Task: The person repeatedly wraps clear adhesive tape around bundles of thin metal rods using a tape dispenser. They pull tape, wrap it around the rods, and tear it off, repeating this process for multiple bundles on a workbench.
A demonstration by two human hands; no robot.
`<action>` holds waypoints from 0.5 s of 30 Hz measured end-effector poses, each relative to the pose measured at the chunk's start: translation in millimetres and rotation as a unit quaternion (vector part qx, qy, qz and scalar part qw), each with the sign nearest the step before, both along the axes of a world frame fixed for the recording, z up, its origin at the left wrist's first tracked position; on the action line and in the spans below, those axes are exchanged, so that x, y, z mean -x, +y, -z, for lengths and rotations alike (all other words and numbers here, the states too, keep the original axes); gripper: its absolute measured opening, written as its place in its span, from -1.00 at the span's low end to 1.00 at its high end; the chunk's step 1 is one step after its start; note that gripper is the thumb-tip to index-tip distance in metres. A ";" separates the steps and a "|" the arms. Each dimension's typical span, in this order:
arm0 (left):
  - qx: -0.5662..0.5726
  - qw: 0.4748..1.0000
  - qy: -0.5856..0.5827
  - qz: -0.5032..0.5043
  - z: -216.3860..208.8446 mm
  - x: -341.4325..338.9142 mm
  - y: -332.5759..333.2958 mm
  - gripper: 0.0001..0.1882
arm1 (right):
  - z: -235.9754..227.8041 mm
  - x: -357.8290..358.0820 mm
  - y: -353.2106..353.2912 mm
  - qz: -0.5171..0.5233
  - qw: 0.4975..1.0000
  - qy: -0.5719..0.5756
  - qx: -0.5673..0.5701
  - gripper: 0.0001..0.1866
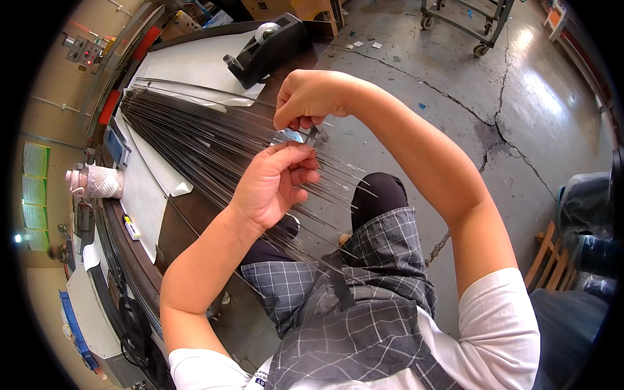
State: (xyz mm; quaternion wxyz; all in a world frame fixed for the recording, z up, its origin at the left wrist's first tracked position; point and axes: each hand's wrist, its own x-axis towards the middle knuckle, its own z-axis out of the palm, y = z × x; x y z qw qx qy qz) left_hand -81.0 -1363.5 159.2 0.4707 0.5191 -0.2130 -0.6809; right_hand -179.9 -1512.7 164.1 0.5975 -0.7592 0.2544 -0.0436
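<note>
A fan of thin dark rods [188, 130] reaches from the far left of the table out over its edge, above my lap. My right hand [312, 97] is closed above the rods' near ends, fingers curled down. One or more thin rods, lying apart from the main bundle, run into its fingertips. Just below it, my left hand [276, 182] is over the bundle, palm turned up, thumb and forefinger pressed together and the other fingers curled. Whatever is in that pinch is too fine to make out. A small blue-and-white piece [292, 135] shows between the two hands.
A black tape dispenser [272, 49] stands on white paper sheets [188, 63] at the far table end. At the left are a white-wrapped jar [97, 182] and a small yellow-and-white box [131, 227]. A wheeled cart [468, 19] and wooden pallet [549, 260] stand on the cracked floor.
</note>
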 end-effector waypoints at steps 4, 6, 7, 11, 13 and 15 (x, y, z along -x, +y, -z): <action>0.003 1.000 0.004 0.006 0.0 -1.7 1.0 -0.90 | -1.8 3.0 -0.9 -0.015 0.999 -0.024 -0.037 -0.83; 0.007 1.000 0.004 0.007 0.2 -2.2 1.1 -0.90 | -1.3 3.8 -1.4 -0.020 0.998 -0.030 -0.054 -0.83; 0.010 1.000 0.002 0.008 1.1 -2.7 1.0 -0.91 | 0.6 2.9 -2.5 -0.024 0.997 -0.033 -0.066 -0.82; 0.023 1.000 -0.012 0.012 1.3 -1.8 1.0 -0.91 | 7.9 1.0 -3.9 -0.025 0.991 -0.047 -0.124 -0.81; 0.028 0.999 -0.011 0.016 1.3 -1.9 0.0 -0.91 | 7.2 1.6 -1.4 -0.022 0.987 -0.052 -0.148 -0.81; 0.030 0.999 -0.012 0.015 0.7 -1.7 0.1 -0.91 | 4.3 2.2 1.0 -0.021 0.985 -0.053 -0.163 -0.81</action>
